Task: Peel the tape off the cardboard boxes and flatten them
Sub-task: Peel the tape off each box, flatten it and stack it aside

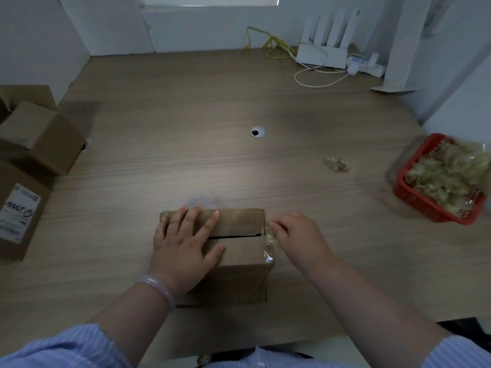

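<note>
**Desk:** Left to right, what have you got?

**Me:** Far left I see spare boxes (39,139), one with its flaps up, inside hidden from me. The box (239,221) I'm on sits near-middle on the table (212,102), with a dark slit along its top seam. My left hand (183,240) lies flat on the lid, fingers straight and spread, pressing down; my right hand (295,235) pinches the tape (269,243) at the right top edge, fingertips curled onto it.

**Desk:** What could go wrong?

**Me:** By my reckoning, a steep or jerky pull could snap the tape short and leave a strip down the side, or tear the cardboard's skin. If the left hand eases off, the box could lift or slide with the pull.

**Desk:** Containers?

**Me:** The box looks closed, so I can't see its contents. Far right, a red basket (414,200) is heaped with crumpled wads (449,176) of tape; one loose scrap (336,164) lies on the table short of it.
</note>
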The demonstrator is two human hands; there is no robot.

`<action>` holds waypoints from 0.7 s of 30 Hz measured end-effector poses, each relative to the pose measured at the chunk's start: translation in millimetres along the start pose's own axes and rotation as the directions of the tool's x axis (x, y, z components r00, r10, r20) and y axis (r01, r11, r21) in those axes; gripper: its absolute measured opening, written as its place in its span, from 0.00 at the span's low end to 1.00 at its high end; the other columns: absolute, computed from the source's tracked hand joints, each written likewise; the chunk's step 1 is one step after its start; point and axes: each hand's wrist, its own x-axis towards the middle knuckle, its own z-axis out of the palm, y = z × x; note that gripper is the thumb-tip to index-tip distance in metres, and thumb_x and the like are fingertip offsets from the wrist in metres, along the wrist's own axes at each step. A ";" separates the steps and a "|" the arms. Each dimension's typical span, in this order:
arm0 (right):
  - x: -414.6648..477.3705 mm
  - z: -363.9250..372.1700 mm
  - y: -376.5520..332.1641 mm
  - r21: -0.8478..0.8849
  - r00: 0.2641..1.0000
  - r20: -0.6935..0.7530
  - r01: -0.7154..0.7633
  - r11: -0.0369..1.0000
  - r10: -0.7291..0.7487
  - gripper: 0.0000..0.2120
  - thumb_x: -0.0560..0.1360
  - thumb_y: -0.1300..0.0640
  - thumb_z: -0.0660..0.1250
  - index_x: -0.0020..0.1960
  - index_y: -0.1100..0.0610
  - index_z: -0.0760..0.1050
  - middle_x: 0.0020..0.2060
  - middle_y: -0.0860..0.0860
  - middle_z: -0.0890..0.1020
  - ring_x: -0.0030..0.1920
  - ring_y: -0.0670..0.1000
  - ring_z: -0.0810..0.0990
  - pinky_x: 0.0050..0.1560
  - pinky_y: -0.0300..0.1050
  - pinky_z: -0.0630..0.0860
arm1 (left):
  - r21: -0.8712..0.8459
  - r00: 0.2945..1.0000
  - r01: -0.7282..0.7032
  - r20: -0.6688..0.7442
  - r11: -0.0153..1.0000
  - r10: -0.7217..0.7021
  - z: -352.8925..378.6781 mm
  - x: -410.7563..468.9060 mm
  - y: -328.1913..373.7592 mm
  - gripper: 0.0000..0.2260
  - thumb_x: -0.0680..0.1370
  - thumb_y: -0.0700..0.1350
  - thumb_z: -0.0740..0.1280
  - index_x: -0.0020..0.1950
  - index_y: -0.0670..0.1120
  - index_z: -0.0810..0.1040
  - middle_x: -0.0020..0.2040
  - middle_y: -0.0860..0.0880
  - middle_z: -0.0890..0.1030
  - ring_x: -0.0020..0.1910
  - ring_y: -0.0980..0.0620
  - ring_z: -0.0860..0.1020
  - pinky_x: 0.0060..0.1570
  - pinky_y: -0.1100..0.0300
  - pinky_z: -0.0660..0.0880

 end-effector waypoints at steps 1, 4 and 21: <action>-3.2 -1.6 0.5 -0.003 1.000 0.009 0.022 1.000 -0.022 0.10 0.78 0.55 0.63 0.49 0.58 0.82 0.43 0.53 0.80 0.48 0.51 0.75 0.47 0.39 0.65 | 0.000 1.000 0.002 0.002 1.000 -0.002 -0.2 -0.1 0.0 0.28 0.74 0.68 0.51 0.73 0.62 0.64 0.72 0.49 0.68 0.73 0.45 0.61 0.70 0.42 0.56; -13.3 -1.2 1.0 0.097 1.000 -0.002 -0.005 0.995 0.005 0.09 0.77 0.55 0.66 0.53 0.55 0.82 0.43 0.50 0.81 0.46 0.47 0.76 0.48 0.36 0.68 | 0.007 1.000 -0.003 0.008 1.000 0.003 -0.9 -0.3 0.1 0.29 0.74 0.68 0.51 0.73 0.61 0.63 0.72 0.48 0.67 0.73 0.45 0.61 0.70 0.41 0.56; -35.5 18.8 11.1 0.249 0.959 -0.254 -0.060 0.967 0.126 0.04 0.73 0.61 0.69 0.43 0.54 0.76 0.39 0.47 0.77 0.42 0.47 0.76 0.44 0.37 0.70 | -0.034 0.999 0.032 0.045 0.999 -0.030 -6.6 0.7 3.4 0.31 0.73 0.70 0.45 0.75 0.64 0.57 0.75 0.50 0.62 0.75 0.46 0.55 0.72 0.43 0.50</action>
